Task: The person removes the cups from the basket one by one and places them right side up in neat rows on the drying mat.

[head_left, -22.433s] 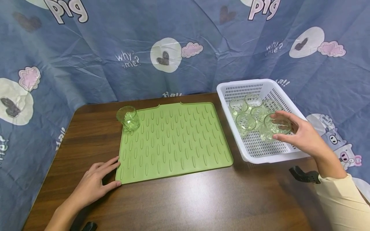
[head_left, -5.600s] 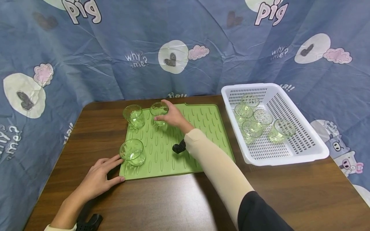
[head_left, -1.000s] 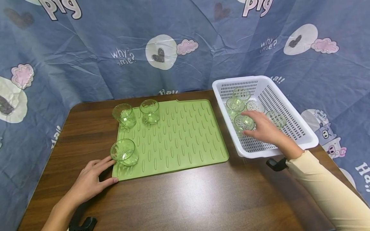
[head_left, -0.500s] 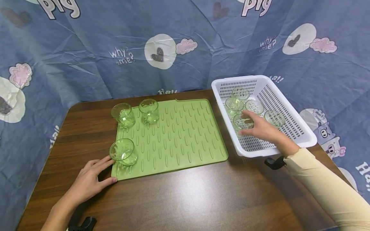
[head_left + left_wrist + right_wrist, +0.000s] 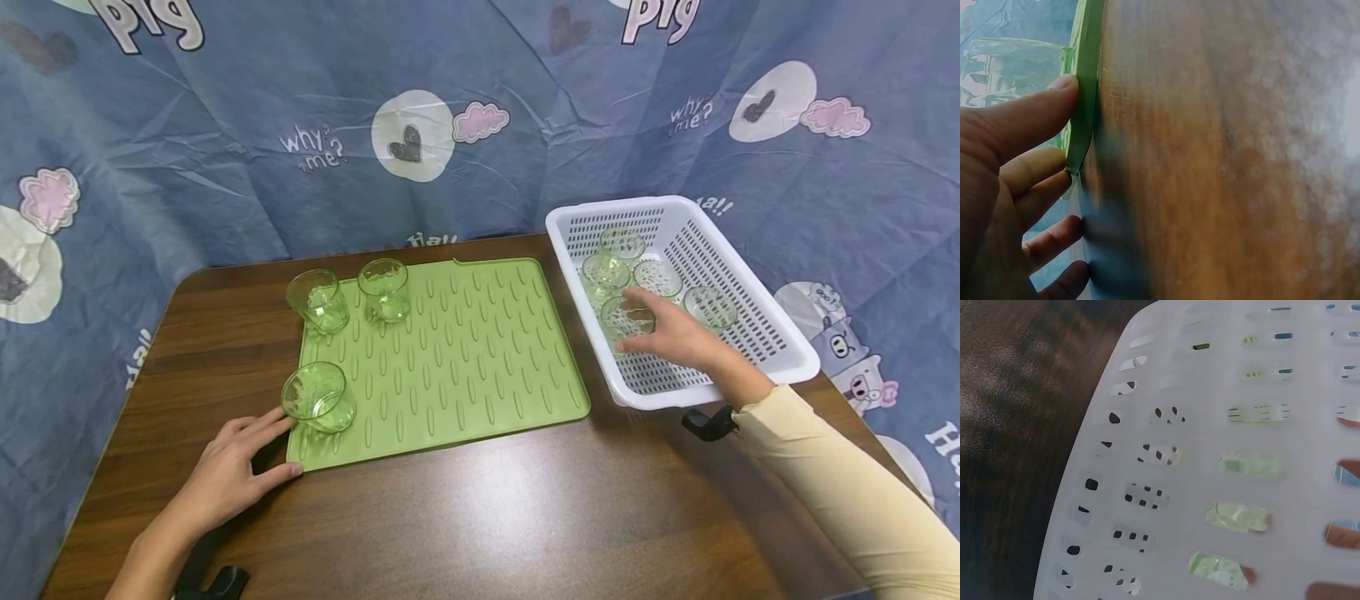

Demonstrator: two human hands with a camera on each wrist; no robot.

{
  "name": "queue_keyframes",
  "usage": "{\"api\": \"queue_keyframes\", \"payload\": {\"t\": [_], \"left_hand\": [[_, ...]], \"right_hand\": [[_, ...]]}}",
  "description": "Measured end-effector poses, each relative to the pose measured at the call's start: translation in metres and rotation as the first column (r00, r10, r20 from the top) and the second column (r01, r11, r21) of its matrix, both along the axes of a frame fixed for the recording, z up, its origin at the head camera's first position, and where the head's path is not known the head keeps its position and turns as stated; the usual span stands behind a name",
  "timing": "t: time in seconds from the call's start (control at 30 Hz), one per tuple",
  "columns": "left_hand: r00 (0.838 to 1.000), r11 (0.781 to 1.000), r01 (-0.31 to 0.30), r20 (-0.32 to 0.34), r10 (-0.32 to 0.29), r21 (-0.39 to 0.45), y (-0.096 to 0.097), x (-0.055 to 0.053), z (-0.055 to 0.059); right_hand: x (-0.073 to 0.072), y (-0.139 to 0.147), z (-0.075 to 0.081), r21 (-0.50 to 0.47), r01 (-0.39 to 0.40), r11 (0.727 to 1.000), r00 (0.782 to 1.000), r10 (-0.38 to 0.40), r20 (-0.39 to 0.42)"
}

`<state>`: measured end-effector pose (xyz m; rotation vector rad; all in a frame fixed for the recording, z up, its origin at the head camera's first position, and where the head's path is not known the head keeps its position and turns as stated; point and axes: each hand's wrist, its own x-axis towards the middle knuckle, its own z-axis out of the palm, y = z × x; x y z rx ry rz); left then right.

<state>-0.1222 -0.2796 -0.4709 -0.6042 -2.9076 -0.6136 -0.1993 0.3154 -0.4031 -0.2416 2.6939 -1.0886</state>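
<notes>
My left hand [image 5: 232, 467] rests at the near left corner of a green drying mat [image 5: 465, 358]. Its thumb touches the near edge and its extended fingers lie along the left edge, beside a green-tinted drinking glass [image 5: 318, 398]. Two more glasses stand at the mat's back left: one at the corner [image 5: 318, 302], another [image 5: 385, 290] to its right. At right, my right hand [image 5: 678, 333] reaches into a white plastic basket [image 5: 652, 401] and grips a glass [image 5: 613, 315] between thumb and fingers. Through the basket's slots, the right wrist view shows parts of fingers and green glass [image 5: 1235, 515].
Several other glasses stand in the basket, among them one [image 5: 710, 307] right of my hand and one [image 5: 606, 272] behind it. The basket sits right of the mat on a brown wooden table [image 5: 450, 517]. A blue printed cloth [image 5: 487, 192] hangs behind.
Since the oldest frame, two more glasses have come onto the mat. My right hand has gone from the mat back to the basket. Over the last second, both hands have stayed nearly still.
</notes>
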Motion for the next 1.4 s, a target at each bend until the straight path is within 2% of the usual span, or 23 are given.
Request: {"api": "queue_keyframes", "payload": {"t": [0.33, 0.5, 0.73, 0.97, 1.03, 1.23, 1.4], "left_hand": [[0.999, 1.0, -0.015, 0.036, 0.015, -0.001, -0.001, 0.003, 0.003], [0.999, 1.0, -0.008, 0.034, 0.008, 0.002, 0.002, 0.0, 0.004], [1.0, 1.0, -0.011, 0.019, 0.011, 0.004, 0.001, 0.003, 0.004], [1.0, 1.0, -0.01, 0.02, 0.01, 0.007, -0.001, 0.003, 0.002], [1.0, 1.0, -0.011, 0.019, 0.011, 0.005, -0.001, 0.003, 0.002], [1.0, 1.0, -0.018, 0.024, 0.017, 0.003, 0.001, 0.003, 0.004], [1.0, 1.0, -0.018, 0.025, 0.018, 0.0, 0.0, 0.003, 0.005]], "right_hand": [[0.003, -0.006, 0.003, 0.019, 0.017, 1.0, 0.998, -0.016, -0.058], [0.007, -0.001, 0.007, 0.059, 0.05, 0.997, 0.996, -0.045, -0.08], [0.011, 0.0, 0.019, 0.047, 0.076, 0.996, 0.99, -0.07, -0.123], [0.015, 0.004, 0.038, 0.004, 0.1, 0.995, 0.96, -0.096, -0.262], [0.015, 0.003, 0.042, 0.001, 0.114, 0.993, 0.954, -0.109, -0.28], [0.019, 0.005, 0.043, 0.038, 0.107, 0.994, 0.954, -0.092, -0.285], [0.024, 0.01, 0.041, 0.012, 0.083, 0.997, 0.955, -0.076, -0.288]]}}
